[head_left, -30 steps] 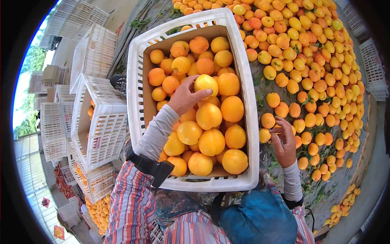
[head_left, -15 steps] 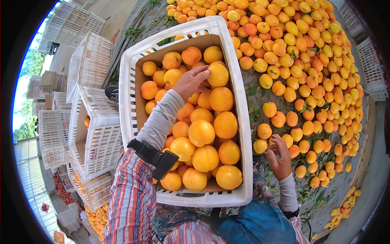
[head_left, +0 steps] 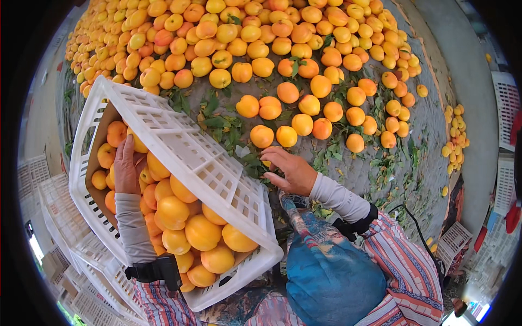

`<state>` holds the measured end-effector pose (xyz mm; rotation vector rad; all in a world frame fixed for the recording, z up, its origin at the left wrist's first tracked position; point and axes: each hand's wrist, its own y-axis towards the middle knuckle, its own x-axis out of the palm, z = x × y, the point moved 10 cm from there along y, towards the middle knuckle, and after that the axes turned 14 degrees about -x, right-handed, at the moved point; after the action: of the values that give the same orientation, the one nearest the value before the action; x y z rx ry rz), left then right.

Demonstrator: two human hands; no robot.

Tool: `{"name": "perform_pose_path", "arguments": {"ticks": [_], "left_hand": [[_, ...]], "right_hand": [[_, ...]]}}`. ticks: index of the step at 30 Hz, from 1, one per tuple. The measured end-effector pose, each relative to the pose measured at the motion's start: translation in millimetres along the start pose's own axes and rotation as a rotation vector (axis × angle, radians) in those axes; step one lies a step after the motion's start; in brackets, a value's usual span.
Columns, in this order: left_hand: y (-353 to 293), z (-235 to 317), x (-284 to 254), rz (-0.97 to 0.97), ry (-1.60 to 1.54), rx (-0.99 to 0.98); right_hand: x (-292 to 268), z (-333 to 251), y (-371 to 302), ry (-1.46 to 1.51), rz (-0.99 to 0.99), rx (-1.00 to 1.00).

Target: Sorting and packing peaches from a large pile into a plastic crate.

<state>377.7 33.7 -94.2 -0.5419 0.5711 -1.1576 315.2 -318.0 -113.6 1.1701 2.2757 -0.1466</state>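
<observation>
Well, at your far left, pale stacked crates [head_left: 62, 209] crowd the edge of the view, bent by the lens. Next to them, a white crate [head_left: 234, 285] sits slanted in front of you, its open top turned toward the left and its slotted side wall toward the right. Brown lining [head_left: 110, 115] shows inside its left rim, and the packed fruit [head_left: 202, 232], orange and yellow, lies heaped within, largest-looking at the near end.

Your left hand [head_left: 128, 171] reaches into that crate, its fingers nearly straight and close together against a fruit near the far end; whether they grip it, I cannot tell. A black wrist device [head_left: 157, 270] is strapped below your grey cuff.

Farther right, your right hand [head_left: 293, 171] is outside the crate, just beside its wall, with fingers bent and thumb apart in a half-open curve. A bit of yellow shows by the fingertips, too hidden to tell whether you touch it. Below this hand is a blue cloth [head_left: 334, 280].

Beyond both hands, loose fruit [head_left: 321, 87] spreads over a grey sheet [head_left: 217, 89] among green leaves [head_left: 217, 120]. Farther right lies a small fruit cluster [head_left: 455, 138], with another white crate [head_left: 505, 108] near the edge.
</observation>
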Motion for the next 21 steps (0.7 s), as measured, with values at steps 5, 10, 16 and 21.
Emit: {"name": "perform_pose_path", "arguments": {"ticks": [5,10,16,21], "left_hand": [[-1.5,-0.7,5.9,0.011,0.029,0.026],[2.9,-3.1,-11.2,0.077,0.020,0.079],[3.7,-1.4,-25.4,-0.045,0.110,0.297],[-6.6,1.4,-25.0,0.000,0.073,0.298]], "right_hand": [[-0.9,5.0,-13.6,-0.016,0.010,-0.001],[-43.5,66.3,-21.6,-0.055,0.146,0.274],[-167.1,159.2,-23.6,-0.680,0.375,0.549],[-163.7,204.3,-6.9,-0.731,0.241,0.754]]}}
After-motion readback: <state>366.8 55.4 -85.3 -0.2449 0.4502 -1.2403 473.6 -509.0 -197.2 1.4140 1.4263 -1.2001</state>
